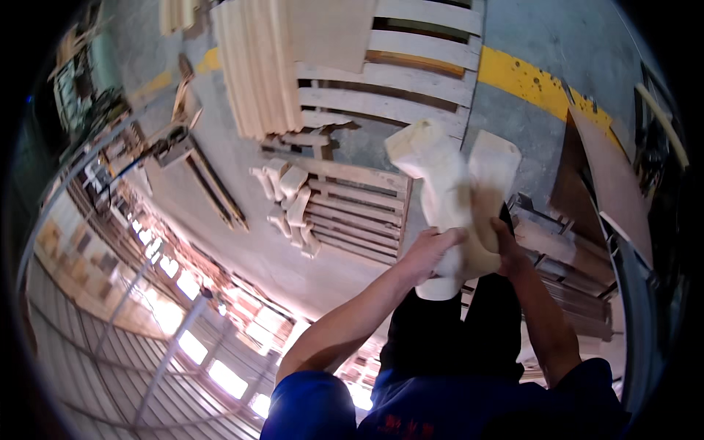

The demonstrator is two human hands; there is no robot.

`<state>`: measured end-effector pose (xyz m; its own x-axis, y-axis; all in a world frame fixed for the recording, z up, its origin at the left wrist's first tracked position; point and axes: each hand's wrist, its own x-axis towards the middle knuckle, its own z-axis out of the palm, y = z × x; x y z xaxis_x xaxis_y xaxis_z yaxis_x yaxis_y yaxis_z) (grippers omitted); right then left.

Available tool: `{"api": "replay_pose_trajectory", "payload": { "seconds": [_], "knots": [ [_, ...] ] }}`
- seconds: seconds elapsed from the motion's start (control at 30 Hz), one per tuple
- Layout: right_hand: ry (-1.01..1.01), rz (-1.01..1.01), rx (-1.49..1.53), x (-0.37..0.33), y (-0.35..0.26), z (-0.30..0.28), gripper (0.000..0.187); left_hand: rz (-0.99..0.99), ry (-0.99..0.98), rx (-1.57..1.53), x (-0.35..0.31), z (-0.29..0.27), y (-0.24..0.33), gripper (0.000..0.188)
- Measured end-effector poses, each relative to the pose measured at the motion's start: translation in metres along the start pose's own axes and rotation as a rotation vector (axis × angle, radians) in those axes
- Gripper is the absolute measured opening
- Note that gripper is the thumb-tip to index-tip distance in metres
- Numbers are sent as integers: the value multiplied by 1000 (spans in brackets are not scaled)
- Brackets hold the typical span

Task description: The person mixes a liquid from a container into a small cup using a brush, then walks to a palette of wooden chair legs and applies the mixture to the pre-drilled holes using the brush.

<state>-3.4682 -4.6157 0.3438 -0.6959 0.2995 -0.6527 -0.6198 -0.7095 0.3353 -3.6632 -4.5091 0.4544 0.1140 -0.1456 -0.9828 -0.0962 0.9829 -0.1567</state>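
In front of my body I hold pale, curved wooden blocks, shaped like stout furniture legs, side by side. My left hand (434,254) is closed round the lower part of the left curved wooden block (438,172), thumb on top. The right curved wooden block (495,158) leans close against it, and my right hand (506,248) grips its outer side. Motion smears the middle of both blocks, so where they touch is hard to make out. Left of my hands, several similar curved wooden pieces (293,199) lie on a low slatted pallet (359,209).
Beyond stands a larger pallet (396,95) bearing long wooden boards (257,70) and a flat panel (330,33). A yellow floor stripe (524,77) runs at the upper right. To my right are leaning sheets (612,169) and stacked timber (576,293). A pallet jack (209,176) sits further left.
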Motion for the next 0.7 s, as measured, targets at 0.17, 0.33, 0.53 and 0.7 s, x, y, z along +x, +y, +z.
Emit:
{"api": "replay_pose_trajectory", "payload": {
  "seconds": [0.17, 0.33, 0.53, 0.7],
  "knots": [
    [378, -11, -379, -123, -49, 76, 75, 134, -222, -224, -70, 69, -24, 55],
    [265, -85, -356, -216, -108, 163, 82, 260, -360, -123, -139, 144, 11, 64],
    [299, -253, -351, -278, -193, 264, 83, 356, -464, -41, -214, 225, 111, 60],
    [318, -183, -503, -308, -302, 303, 76, 345, -663, -84, -247, 287, 201, 52]
  ]
}}
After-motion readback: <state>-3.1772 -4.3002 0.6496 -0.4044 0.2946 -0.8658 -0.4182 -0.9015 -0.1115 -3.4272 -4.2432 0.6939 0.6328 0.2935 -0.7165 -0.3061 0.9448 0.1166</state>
